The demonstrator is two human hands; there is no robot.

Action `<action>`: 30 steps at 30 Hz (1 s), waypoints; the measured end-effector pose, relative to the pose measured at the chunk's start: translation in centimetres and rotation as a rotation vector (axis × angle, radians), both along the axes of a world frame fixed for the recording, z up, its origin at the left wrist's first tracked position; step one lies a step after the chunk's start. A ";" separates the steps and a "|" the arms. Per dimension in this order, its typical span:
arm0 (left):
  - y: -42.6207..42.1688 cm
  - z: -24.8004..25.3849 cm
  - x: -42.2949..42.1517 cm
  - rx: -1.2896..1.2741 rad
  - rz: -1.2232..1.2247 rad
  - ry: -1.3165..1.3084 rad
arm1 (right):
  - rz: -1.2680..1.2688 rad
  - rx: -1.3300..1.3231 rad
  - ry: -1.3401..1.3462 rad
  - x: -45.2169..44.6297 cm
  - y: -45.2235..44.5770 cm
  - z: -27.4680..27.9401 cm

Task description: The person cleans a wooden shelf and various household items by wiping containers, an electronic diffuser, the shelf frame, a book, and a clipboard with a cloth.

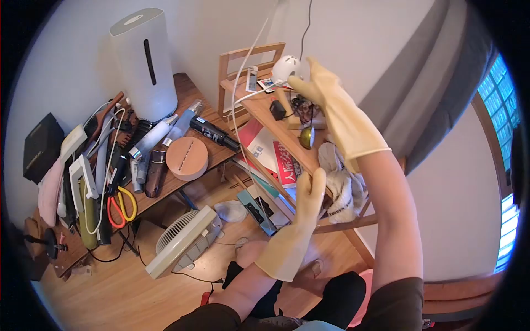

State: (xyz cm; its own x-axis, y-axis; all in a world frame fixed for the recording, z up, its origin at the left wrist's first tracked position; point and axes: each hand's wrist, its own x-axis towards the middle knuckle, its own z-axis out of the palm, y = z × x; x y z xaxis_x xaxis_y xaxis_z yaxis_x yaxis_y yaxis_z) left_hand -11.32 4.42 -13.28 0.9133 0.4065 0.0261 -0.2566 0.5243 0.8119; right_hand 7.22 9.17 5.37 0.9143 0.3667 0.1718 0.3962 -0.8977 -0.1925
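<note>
Pale yellow rubber gloves cover both of my hands. My right hand (317, 83) reaches to the far end of a small wooden shelf (259, 110), its fingers by a white round device (286, 68) with a cable. Whether those fingers grip the device is unclear. My left hand (310, 190) is at the shelf's near edge, fingers closed around the wood. Between my hands are a black adapter (277, 110), a green-gold round object (307, 137) and a dark tangled item. Grey and white cloths (339, 190) hang beside my left hand. Below the top board lies a red book (285, 165).
On the left, a wooden table (160, 203) carries a tall white appliance (144, 66), bottles, orange-yellow scissors (122, 207) and a round wooden box (187, 158). A box fan (185, 240) stands on the floor. Grey curtain (425, 83) hangs at the right.
</note>
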 end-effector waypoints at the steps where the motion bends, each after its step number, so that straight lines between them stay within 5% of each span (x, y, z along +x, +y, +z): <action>1: -0.3 -0.3 0.3 -0.030 0.026 -0.051 | 0.011 -0.009 -0.042 1.7 0.7 -0.2; 15: 0.2 -1.2 1.1 0.069 -0.007 -0.154 | -0.092 0.026 0.001 9.0 5.5 -3.9; 21: 0.3 -1.6 1.0 0.057 -0.038 -0.130 | -0.077 0.237 0.041 9.4 4.5 -5.2; 24: 0.9 -0.5 0.7 0.087 -0.030 -0.159 | -0.113 0.550 -0.033 11.4 2.6 -5.0; 26: 1.1 -0.3 0.5 0.079 -0.042 -0.153 | -0.062 0.998 -0.004 15.1 1.1 -4.1; 30: 1.5 -0.1 0.6 0.136 -0.037 -0.191 | 0.022 1.457 0.265 9.5 -2.1 1.2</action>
State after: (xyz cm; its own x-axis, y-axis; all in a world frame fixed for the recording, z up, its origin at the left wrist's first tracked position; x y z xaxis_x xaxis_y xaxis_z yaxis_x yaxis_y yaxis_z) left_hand -10.71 5.94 -13.40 0.9007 0.3539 0.2519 -0.3949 0.4252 0.8144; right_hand 16.72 7.09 6.56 0.9738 0.0358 0.2244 0.2167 0.1508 -0.9645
